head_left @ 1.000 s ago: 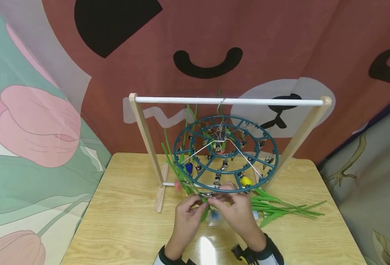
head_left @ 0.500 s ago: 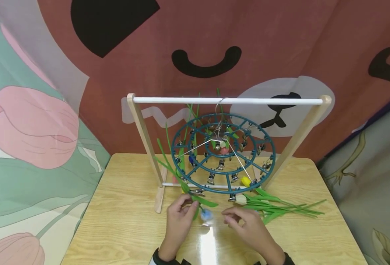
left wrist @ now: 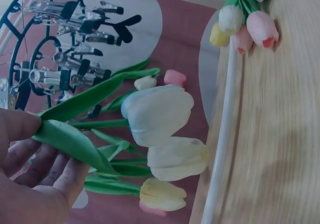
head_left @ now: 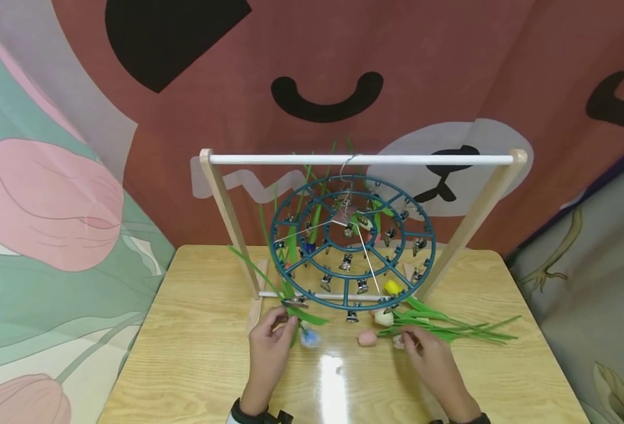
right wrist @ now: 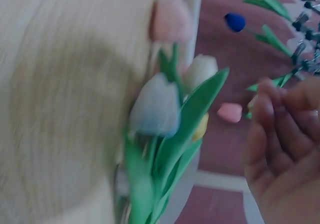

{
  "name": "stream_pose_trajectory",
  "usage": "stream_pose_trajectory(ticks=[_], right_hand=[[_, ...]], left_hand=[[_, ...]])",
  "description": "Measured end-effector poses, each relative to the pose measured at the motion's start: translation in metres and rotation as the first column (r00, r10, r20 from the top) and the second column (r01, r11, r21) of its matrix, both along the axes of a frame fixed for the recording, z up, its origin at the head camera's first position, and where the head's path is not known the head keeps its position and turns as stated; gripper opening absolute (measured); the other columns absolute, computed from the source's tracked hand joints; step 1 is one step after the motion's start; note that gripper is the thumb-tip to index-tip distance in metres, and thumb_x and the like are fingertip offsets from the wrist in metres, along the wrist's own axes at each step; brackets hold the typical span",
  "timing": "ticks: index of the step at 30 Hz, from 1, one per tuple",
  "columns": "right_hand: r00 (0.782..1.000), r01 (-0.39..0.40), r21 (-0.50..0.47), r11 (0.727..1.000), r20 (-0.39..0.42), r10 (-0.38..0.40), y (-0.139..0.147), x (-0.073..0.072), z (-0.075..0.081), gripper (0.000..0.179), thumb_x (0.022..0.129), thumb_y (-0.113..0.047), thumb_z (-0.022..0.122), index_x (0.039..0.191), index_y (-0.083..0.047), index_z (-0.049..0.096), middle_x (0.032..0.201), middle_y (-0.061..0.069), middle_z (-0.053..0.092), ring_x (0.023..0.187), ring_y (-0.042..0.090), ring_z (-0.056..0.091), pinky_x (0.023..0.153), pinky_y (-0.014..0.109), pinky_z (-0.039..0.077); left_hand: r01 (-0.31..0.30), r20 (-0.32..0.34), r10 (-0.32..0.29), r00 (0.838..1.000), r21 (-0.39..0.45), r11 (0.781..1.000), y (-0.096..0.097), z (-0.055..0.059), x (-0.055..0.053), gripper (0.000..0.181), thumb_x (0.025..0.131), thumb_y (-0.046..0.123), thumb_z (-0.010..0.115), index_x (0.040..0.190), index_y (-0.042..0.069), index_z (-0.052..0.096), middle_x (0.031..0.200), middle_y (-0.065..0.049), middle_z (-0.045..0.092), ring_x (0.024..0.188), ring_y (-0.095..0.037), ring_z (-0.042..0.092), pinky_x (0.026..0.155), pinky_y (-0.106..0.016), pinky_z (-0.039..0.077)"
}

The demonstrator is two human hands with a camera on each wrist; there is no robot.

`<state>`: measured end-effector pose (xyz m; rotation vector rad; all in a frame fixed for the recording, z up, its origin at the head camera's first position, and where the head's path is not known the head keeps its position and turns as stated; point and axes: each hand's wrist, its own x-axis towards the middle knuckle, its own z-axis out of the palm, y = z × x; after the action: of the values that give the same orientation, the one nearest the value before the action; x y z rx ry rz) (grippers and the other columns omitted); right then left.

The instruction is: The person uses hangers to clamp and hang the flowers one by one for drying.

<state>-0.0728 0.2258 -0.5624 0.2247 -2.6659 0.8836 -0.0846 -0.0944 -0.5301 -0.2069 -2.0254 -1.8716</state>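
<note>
Left arm: reaches forward from the near edge, the left hand (head_left: 271,341) just below the near-left rim of the ring (head_left: 346,293).
Right arm: angled in from the near right, the right hand (head_left: 433,360) at the tulip pile (head_left: 433,321) on the table (head_left: 205,306).
Since half a second ago: the right hand has moved right to the pile, uncovering a pink tulip (head_left: 367,338); the left hand, blue tulip (head_left: 309,337) and ring have shifted left.
Left grip: thumb and fingers pinch the blue tulip by its leaf.
Right grip: holds nothing; fingers loosely bent, thumb and fingertips nearly together, close to a white tulip (head_left: 398,341); whether they touch it, I cannot tell.
Blue tulip: head down at a clip (head_left: 296,302), its stem slanting up and left.
Ring: hangs from the stand's bar (head_left: 359,159).
</note>
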Motion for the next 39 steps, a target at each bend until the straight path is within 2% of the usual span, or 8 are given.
stream_pose_trajectory(ticks=[4, 9, 13, 19, 24, 34, 37, 39], right_hand=[[0.994, 0.084, 0.073, 0.994, -0.079, -0.078, 0.015, -0.005, -0.007, 0.023, 0.085, 0.009, 0.074, 0.107, 0.001, 0.072, 0.092, 0.008, 0.070, 0.078, 0.018, 0.067, 0.057, 0.027, 0.059], [0.990, 0.136, 0.107, 0.985, 0.018, -0.139, 0.028, -0.011, -0.014, 0.039, 0.088, 0.006, 0.070, 0.125, 0.010, 0.058, 0.108, 0.022, 0.065, 0.096, 0.036, 0.063, 0.074, 0.049, 0.060], [0.987, 0.146, 0.137, 0.980, 0.042, -0.153, 0.034, -0.012, -0.020, 0.040, 0.087, 0.007, 0.069, 0.125, 0.012, 0.055, 0.115, 0.030, 0.062, 0.108, 0.046, 0.057, 0.087, 0.060, 0.055], [0.995, 0.089, 0.233, 0.969, -0.070, -0.074, 0.038, -0.018, -0.031, 0.027, 0.079, 0.009, 0.079, 0.104, 0.003, 0.071, 0.106, 0.021, 0.068, 0.101, 0.043, 0.061, 0.084, 0.058, 0.057], [0.985, 0.053, 0.305, 0.951, -0.172, 0.000, 0.035, -0.026, -0.038, 0.024, 0.079, 0.005, 0.082, 0.102, 0.000, 0.076, 0.098, 0.018, 0.069, 0.092, 0.040, 0.064, 0.077, 0.054, 0.059], [0.986, 0.023, 0.401, 0.916, -0.162, 0.047, 0.036, -0.030, -0.043, 0.021, 0.078, 0.000, 0.085, 0.095, -0.004, 0.074, 0.097, 0.014, 0.070, 0.090, 0.036, 0.064, 0.076, 0.054, 0.057], [0.982, 0.018, 0.419, 0.908, -0.178, 0.063, 0.038, -0.027, -0.043, 0.018, 0.083, -0.002, 0.079, 0.098, -0.005, 0.070, 0.100, 0.015, 0.071, 0.095, 0.038, 0.065, 0.079, 0.056, 0.056], [0.975, 0.020, 0.419, 0.908, -0.211, 0.076, 0.040, -0.026, -0.043, 0.006, 0.098, -0.010, 0.066, 0.100, -0.005, 0.067, 0.100, 0.016, 0.072, 0.097, 0.039, 0.065, 0.080, 0.057, 0.056]], left_hand=[[-0.029, -0.006, 0.029, 1.000, -0.011, 1.000, -0.004, 0.001, -0.003, 0.019, 0.093, -0.007, 0.070, 0.110, 0.002, 0.072, 0.108, -0.014, 0.073, 0.096, -0.014, 0.072, 0.073, -0.029, 0.067], [-0.092, -0.019, 0.092, 0.996, -0.022, 0.995, -0.010, 0.006, -0.009, 0.020, 0.093, -0.010, 0.068, 0.109, 0.002, 0.072, 0.108, -0.013, 0.073, 0.096, -0.010, 0.070, 0.074, -0.027, 0.067], [-0.133, -0.029, 0.132, 0.991, -0.049, 0.990, -0.013, 0.008, -0.012, 0.018, 0.095, -0.004, 0.070, 0.110, 0.005, 0.072, 0.110, -0.012, 0.073, 0.098, -0.012, 0.071, 0.074, -0.025, 0.066], [-0.151, -0.061, 0.147, 0.987, -0.063, 0.987, -0.015, 0.010, -0.012, 0.018, 0.095, -0.002, 0.070, 0.112, 0.005, 0.072, 0.110, -0.011, 0.074, 0.098, -0.013, 0.071, 0.071, -0.023, 0.066], [-0.155, -0.083, 0.149, 0.985, -0.078, 0.985, -0.014, 0.009, -0.011, 0.019, 0.095, -0.003, 0.070, 0.112, 0.005, 0.072, 0.109, -0.010, 0.073, 0.099, -0.009, 0.070, 0.074, -0.025, 0.066], [-0.159, -0.125, 0.144, 0.982, -0.116, 0.980, -0.009, 0.009, -0.006, 0.019, 0.093, -0.006, 0.070, 0.109, 0.004, 0.072, 0.105, -0.008, 0.073, 0.096, -0.013, 0.070, 0.081, -0.023, 0.065], [-0.154, -0.111, 0.142, 0.984, -0.116, 0.981, -0.009, 0.010, -0.006, 0.018, 0.093, -0.005, 0.071, 0.108, 0.005, 0.073, 0.105, -0.008, 0.073, 0.096, -0.012, 0.069, 0.080, -0.023, 0.065], [-0.146, -0.100, 0.135, 0.986, -0.110, 0.983, -0.008, 0.010, -0.005, 0.018, 0.093, -0.005, 0.071, 0.109, 0.005, 0.073, 0.105, -0.008, 0.072, 0.096, -0.013, 0.069, 0.080, -0.024, 0.065]])
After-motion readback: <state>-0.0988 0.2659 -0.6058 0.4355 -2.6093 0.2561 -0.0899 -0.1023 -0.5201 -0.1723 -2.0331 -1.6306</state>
